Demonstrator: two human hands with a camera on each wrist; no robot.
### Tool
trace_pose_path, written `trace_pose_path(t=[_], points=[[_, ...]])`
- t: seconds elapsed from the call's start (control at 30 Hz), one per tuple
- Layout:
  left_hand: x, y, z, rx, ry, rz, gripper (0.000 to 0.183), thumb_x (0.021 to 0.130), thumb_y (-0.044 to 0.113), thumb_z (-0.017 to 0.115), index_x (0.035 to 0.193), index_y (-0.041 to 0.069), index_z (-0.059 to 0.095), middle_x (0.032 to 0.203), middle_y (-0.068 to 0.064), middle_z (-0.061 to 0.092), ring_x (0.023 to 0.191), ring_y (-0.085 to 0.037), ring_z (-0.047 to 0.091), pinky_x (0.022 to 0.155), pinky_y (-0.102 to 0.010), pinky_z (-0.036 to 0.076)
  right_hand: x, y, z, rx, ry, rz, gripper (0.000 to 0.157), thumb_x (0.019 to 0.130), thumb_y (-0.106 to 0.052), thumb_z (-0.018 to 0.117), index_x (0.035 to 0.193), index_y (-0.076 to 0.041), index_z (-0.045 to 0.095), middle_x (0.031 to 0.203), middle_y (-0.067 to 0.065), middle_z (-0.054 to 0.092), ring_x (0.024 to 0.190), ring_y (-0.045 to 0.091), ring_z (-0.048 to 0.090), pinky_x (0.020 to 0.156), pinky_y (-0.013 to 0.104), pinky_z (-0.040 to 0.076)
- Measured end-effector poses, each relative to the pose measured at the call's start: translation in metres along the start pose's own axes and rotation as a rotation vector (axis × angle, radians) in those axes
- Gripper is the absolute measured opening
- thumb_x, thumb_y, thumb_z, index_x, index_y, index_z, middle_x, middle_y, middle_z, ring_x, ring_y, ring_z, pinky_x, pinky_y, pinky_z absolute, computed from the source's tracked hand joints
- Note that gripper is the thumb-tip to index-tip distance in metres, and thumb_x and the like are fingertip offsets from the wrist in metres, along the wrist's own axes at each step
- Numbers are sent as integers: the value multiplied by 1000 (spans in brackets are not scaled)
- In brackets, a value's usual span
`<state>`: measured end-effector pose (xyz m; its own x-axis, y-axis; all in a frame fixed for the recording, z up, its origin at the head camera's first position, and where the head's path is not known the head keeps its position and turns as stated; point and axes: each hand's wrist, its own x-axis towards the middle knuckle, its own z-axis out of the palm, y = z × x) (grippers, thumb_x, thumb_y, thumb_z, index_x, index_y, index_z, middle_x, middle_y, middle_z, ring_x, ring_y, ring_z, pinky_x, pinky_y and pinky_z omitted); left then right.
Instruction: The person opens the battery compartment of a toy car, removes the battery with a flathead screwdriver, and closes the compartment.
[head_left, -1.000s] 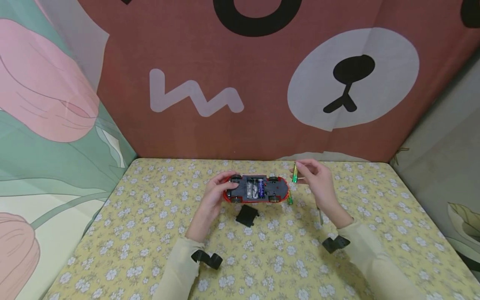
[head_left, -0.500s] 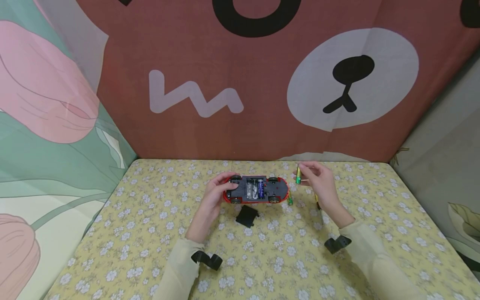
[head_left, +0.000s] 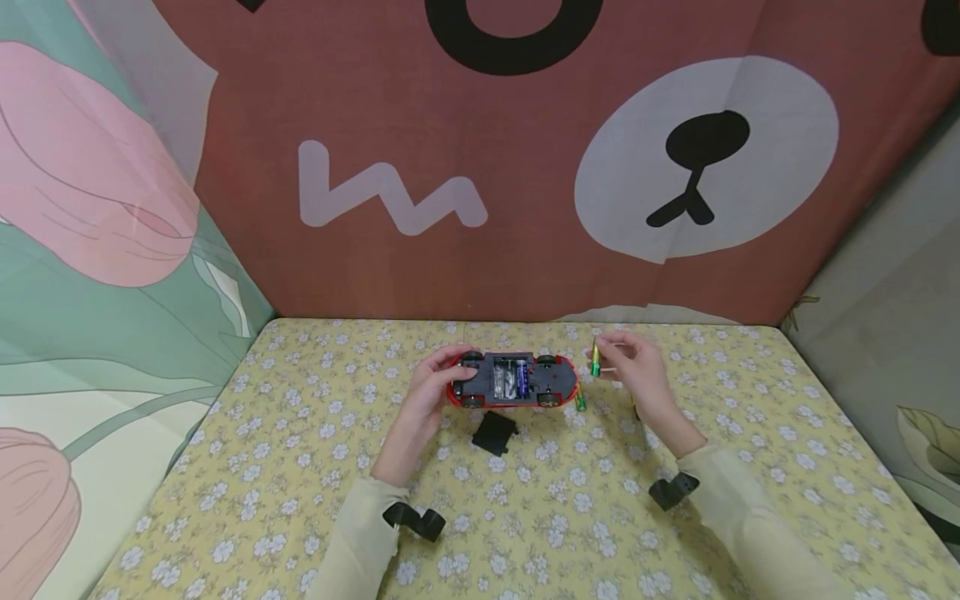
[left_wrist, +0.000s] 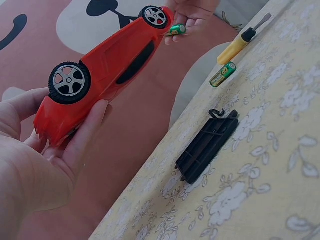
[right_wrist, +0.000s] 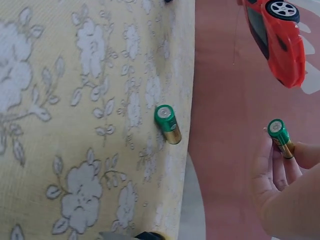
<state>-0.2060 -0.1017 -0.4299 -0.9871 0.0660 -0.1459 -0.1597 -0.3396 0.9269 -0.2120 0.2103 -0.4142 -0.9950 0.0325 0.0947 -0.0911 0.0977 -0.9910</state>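
Toy car [left_wrist: 102, 72], red body, spoked wheels, black tyres: held above the table, its dark grey underside turned toward the head camera. Battery compartment in the underside, uncovered; a blue-purple battery [head_left: 522, 378] lay at its right end as the head camera saw it, the contents of the remaining slots too small to make out.

Left hand [head_left: 427, 392]: gripped one end of the car, thumb across the underside, fingers along the body.

Right hand [head_left: 637, 371]: pinched a green-and-gold battery [right_wrist: 281, 137] between thumb and fingers, near the car's far end and apart from it; green end down, nearly upright in the head view.

Second green-and-gold battery [left_wrist: 223, 74]: lay on the table, partly hidden by the car in the head view.

Compartment cover [head_left: 494, 432], black plastic: lay on the table, on the person's side of the car.

Screwdriver [left_wrist: 244, 41], yellow handle, black collar, metal shaft: lay on the table near the second battery, partly hidden by the right hand in the head view.

Tablecloth [head_left: 525, 533]: yellow, white floral print.
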Motion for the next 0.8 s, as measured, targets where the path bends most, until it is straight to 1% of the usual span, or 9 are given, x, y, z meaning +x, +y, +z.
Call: trace_pose_path(t=[0.1, 0.23, 0.4, 0.6, 0.8], points=[[0, 0, 0, 0, 3, -4, 36, 87, -3, 72, 122, 5, 73, 118, -4, 70, 108, -23, 63, 79, -31, 59, 1, 4, -2, -24, -7, 8, 28, 104, -21, 65, 119, 3, 66, 96, 3, 77, 83, 12, 73, 74, 31, 61], [0, 0, 0, -2, 2, -2, 36, 87, -3, 72, 122, 6, 73, 119, -5, 70, 108, -23, 63, 79, -31, 59, 1, 9, -3, -39, -22, 20, 29, 104, -21, 65, 119, 4, 66, 97, 5, 77, 83, 12, 73, 76, 35, 62], [0, 0, 0, -1, 0, 1, 38, 88, -4, 72, 125, 4, 71, 120, -4, 69, 108, -22, 63, 79, -30, 59, 3, 12, -3, -46, -27, 45, 35, 105, -21, 64, 121, 10, 62, 98, 8, 77, 81, 10, 72, 77, 38, 62], [1, -2, -1, -2, -4, -1, 43, 88, -4, 71, 131, -2, 66, 118, -3, 70, 106, -22, 65, 78, -30, 59, 4, 16, -3, -62, -23, 94, 37, 105, -19, 63, 126, 11, 59, 97, 6, 76, 81, 11, 71, 75, 36, 61], [0, -1, 0, -7, 3, -6, 41, 88, -4, 71, 129, 1, 68, 118, -3, 70, 107, -22, 64, 79, -30, 59, 7, 23, -3, -91, -31, 124, 40, 106, -20, 62, 130, 12, 57, 94, 2, 75, 80, 10, 70, 76, 37, 62]])
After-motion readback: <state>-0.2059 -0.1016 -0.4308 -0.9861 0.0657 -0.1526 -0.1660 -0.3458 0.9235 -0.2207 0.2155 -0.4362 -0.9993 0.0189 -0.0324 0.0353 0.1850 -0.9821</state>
